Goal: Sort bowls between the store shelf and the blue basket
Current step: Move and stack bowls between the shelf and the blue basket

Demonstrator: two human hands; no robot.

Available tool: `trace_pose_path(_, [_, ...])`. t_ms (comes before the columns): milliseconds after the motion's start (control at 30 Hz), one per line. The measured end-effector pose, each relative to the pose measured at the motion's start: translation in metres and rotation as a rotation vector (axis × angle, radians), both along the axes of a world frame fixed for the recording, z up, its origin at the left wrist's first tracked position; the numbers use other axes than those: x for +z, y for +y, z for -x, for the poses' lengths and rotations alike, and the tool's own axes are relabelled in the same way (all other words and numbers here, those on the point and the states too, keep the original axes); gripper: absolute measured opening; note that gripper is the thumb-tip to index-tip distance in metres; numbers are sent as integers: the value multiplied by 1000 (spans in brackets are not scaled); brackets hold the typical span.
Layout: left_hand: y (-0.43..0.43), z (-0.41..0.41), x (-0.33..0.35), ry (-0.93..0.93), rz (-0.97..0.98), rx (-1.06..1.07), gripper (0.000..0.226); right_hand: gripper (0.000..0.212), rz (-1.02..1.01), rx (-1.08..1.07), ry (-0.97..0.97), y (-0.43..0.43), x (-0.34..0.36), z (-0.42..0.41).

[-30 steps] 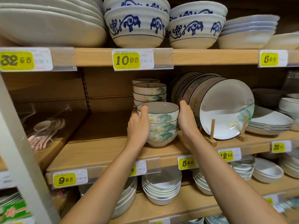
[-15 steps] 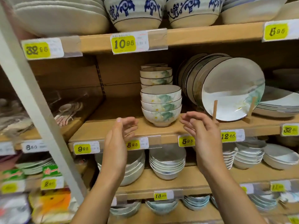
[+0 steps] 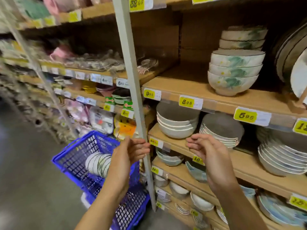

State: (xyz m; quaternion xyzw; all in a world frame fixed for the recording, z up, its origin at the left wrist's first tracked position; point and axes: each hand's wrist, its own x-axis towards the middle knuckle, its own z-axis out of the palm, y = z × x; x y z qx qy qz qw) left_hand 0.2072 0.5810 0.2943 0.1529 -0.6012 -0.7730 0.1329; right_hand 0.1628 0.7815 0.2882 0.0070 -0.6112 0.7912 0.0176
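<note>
A stack of three white bowls with green leaf print (image 3: pixel 234 72) stands on the wooden store shelf (image 3: pixel 191 95) at upper right, with a second stack of the same bowls (image 3: pixel 242 38) behind it. The blue basket (image 3: pixel 93 165) sits on the floor at lower left and holds several similar bowls (image 3: pixel 98 162) lying on their sides. My left hand (image 3: pixel 127 153) hovers above the basket's right side, fingers apart, holding nothing. My right hand (image 3: pixel 207 151) is in front of a lower shelf, fingers loosely curled and empty.
A grey metal shelf post (image 3: pixel 132 83) runs down between my hands and the basket. Lower shelves carry grey-white bowls (image 3: pixel 177 123) and stacked plates (image 3: pixel 280 156). Large plates (image 3: pixel 292 55) stand at far right. Grey floor (image 3: pixel 28 180) lies left of the basket.
My hands let go of the bowl stack on the shelf and drew back empty. The view swung left and down, bringing the blue basket into sight.
</note>
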Motion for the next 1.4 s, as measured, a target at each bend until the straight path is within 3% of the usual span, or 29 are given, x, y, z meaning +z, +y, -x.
trace_pose_path(333, [-113, -81, -21, -117, 53, 266, 42, 25, -159, 328, -145, -127, -28, -34])
trace_pose_path(733, [-278, -131, -74, -289, -10, 330, 35, 21, -291, 290, -244, -270, -83, -37])
trace_pose_path(1067, [-342, -98, -108, -380, -43, 257, 29, 18, -348, 239, -332, -320, -120, -9])
trace_pose_path(1400, [-375, -7, -119, -473, 139, 166, 29, 15, -284, 197, -422, -354, -161, 90])
